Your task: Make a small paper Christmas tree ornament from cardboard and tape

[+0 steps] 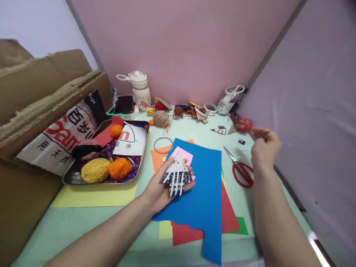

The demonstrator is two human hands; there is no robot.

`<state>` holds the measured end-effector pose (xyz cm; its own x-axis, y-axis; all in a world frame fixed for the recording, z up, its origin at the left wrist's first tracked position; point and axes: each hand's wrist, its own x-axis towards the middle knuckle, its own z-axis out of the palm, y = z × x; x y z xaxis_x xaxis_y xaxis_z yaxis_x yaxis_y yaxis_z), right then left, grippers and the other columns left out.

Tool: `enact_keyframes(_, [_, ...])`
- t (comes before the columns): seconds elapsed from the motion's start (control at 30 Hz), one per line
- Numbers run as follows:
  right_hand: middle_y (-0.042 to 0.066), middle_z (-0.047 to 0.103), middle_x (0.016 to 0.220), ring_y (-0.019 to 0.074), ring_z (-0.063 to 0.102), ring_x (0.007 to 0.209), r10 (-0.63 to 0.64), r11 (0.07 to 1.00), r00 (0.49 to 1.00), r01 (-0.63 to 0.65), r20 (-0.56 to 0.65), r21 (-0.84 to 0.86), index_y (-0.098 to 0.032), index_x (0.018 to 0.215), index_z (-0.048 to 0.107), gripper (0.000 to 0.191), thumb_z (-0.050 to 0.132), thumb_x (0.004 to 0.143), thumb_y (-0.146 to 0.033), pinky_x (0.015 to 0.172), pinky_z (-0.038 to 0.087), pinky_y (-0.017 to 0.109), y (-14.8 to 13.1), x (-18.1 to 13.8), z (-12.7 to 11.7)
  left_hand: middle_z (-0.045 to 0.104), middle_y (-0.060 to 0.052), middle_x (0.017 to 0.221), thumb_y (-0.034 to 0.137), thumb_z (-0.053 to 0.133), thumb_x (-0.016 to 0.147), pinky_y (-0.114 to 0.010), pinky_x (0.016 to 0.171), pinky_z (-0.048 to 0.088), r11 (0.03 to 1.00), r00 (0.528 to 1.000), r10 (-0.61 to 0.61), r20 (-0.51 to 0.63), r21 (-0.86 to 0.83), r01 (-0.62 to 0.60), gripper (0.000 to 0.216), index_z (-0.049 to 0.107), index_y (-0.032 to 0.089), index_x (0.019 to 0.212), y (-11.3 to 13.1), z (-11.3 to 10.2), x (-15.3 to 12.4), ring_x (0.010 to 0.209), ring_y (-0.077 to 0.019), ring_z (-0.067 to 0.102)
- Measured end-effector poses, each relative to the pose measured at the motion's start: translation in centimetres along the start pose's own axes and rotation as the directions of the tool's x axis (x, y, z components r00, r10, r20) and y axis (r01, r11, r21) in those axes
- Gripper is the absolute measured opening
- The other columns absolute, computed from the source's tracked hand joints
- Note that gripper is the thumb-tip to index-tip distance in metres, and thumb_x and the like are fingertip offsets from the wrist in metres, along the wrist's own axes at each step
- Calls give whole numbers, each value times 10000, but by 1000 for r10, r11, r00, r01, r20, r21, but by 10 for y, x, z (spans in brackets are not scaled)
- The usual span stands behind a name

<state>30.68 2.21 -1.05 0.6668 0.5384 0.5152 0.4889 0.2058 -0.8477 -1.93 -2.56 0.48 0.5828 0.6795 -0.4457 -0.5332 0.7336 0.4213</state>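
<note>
My left hand [160, 185] holds up a triangular cardboard piece [178, 172], its tip pointing away from me. The piece is printed white and black, and white strands run lengthwise over its dark lower part. Out to the right, my right hand [265, 144] is closed in a pinch beside a red yarn bundle [243, 125]; what its fingertips grip is too small to make out. Red-handled scissors [242, 173] lie near that forearm. Under my left hand is a blue sheet [203, 200], with a pink paper [189, 154] on top.
At left, a metal tray [144, 155] carries yellow and orange yarn balls, beside cardboard pieces [27, 100]. Along the back stand a white bottle [141, 92], a beige yarn ball [161, 118] and a clear cup [226, 104]. A ring [163, 138] and a small printed triangle [219, 130] lie mid-table.
</note>
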Motion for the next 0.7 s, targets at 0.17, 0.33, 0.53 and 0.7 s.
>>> enact_keyframes(0.17, [-6,468,541,120,428,489,-78,996,996,79,33,-44,-185,638,557,163,467,765,-137,445,314,274,-33,-25,6,647,-114,953,395,523,844,-469,905,479,1000,1000,-6,-11,-20,5,336,609,132,1033,0,0,1,943,-234,624])
enact_keyframes(0.33, [-12,546,624,132,487,575,-144,987,915,159,378,-11,-201,670,590,102,627,759,-234,550,403,286,-82,-79,28,653,-132,961,406,516,851,-478,928,458,1000,1000,18,9,1,-18,350,610,122,1032,-3,-3,3,967,-240,615])
enact_keyframes(0.53, [31,630,881,183,568,855,-344,936,703,312,623,166,-230,915,565,122,546,835,-139,760,454,352,-107,-137,41,672,-101,994,334,554,846,-403,874,498,994,995,98,-38,44,-96,267,635,147,1018,-9,-3,5,946,-211,624])
enact_keyframes(0.7, [23,642,886,183,577,858,-360,930,711,327,604,169,-238,910,542,141,538,834,-120,767,453,359,-103,-147,43,683,-82,871,338,602,815,-321,778,522,982,985,158,-73,115,-149,241,653,136,934,-15,-4,6,817,-179,640])
